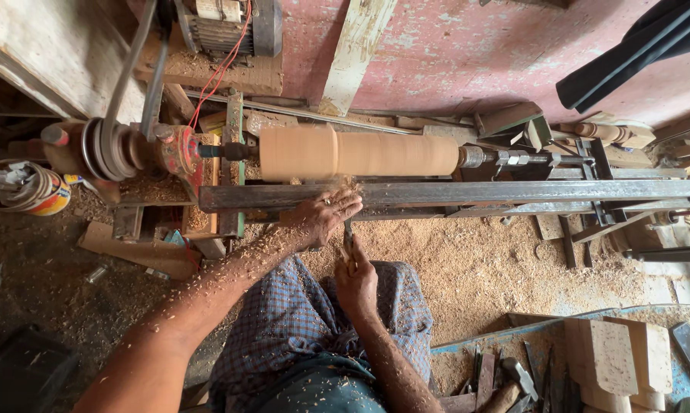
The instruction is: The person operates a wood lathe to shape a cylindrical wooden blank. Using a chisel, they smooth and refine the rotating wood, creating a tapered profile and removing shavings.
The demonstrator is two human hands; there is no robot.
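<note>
A lathe (452, 191) spans the view with a wood blank (360, 153) mounted between its centres, above a floor (475, 275) deep in shavings. The blank looks already rounded along its whole length, with a step near its left end — so roughing seems largely done, while finer shaping and any detail appear left to do. The left hand (323, 218) rests on the rail, fingers curled over the chisel (348, 239) near its tip, and the right hand (356, 284) is clenched on its handle — the tip meets the blank's lower edge.
</note>
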